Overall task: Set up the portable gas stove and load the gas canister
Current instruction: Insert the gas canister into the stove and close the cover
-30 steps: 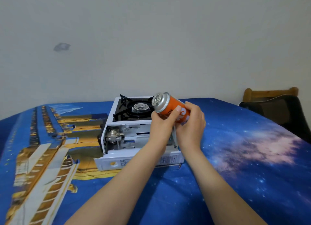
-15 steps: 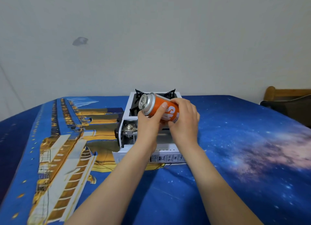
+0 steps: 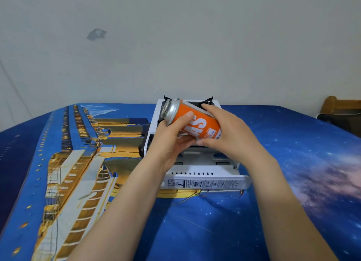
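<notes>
Now, hands: my left hand [image 3: 172, 141] and right hand [image 3: 224, 132] are both wrapped round the canister [image 3: 192, 122], left near the metal top, right over the base end.
Canister: in the air, just above the stove [image 3: 195, 169], touching nothing but my hands.
Long axis: lying nearly flat, running left to right, with the silver valve end up and to the left and the base to the right under my right palm.
Bay: the open compartment sits directly below the canister, its flap folded down toward me; my left wrist hides the connector at its left end.
Next move, as I judge it: lower the canister straight down, valve end leading left; left hand steers the nozzle, right pushes.
Risk: collar notch cannot be seen, so alignment is unsure.
Surface: stove sits on a blue printed cloth [image 3: 293, 163].
</notes>
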